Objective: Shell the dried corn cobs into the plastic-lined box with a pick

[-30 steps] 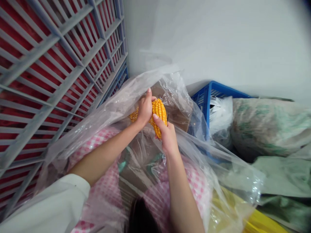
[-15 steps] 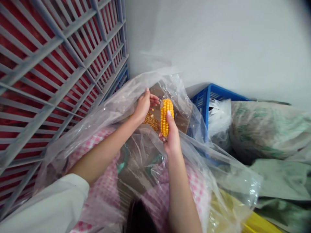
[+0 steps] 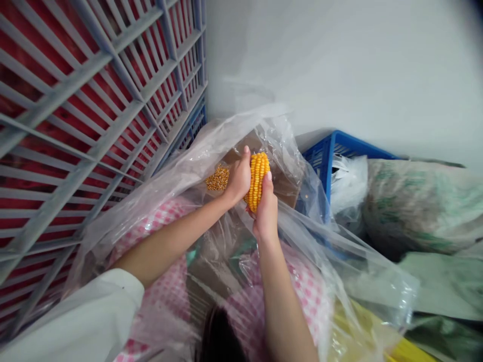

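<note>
Cob (image 3: 258, 173) | left hand (image 3: 237, 180) covers side | right hand (image 3: 266, 215) hides base

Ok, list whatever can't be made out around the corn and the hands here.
All head view.
- Corn cob: one side sits under the left hand, its lower end inside the right hand.
- Loose kernels: what they lie in is veiled by the crinkled clear plastic.
- Blue crate: its inside is hidden by plastic and a white bag.
- Yellow object: cut off by the bottom edge.
</note>
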`<move>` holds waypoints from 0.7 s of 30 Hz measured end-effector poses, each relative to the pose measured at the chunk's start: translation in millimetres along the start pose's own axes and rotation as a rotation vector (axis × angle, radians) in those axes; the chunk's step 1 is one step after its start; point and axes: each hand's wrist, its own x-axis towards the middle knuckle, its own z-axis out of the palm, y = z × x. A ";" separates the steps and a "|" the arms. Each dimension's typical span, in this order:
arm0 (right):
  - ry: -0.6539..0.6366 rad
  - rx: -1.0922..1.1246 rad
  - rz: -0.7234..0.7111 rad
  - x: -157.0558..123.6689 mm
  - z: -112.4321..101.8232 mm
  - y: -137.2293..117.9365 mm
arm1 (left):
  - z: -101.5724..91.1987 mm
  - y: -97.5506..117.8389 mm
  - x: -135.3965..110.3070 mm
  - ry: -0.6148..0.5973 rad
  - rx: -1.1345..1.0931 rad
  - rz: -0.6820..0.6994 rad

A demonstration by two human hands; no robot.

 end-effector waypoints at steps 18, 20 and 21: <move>0.019 0.061 -0.021 1.3 -2.0 2.1 | -0.4 19.7 -4.8 -0.102 0.261 0.078; 0.004 -0.009 -0.094 1.5 -2.4 2.1 | -0.4 19.8 -2.6 -0.182 0.149 -0.005; -0.015 -0.042 -0.130 1.7 -2.9 1.9 | -0.5 19.2 -1.9 -0.192 0.109 -0.033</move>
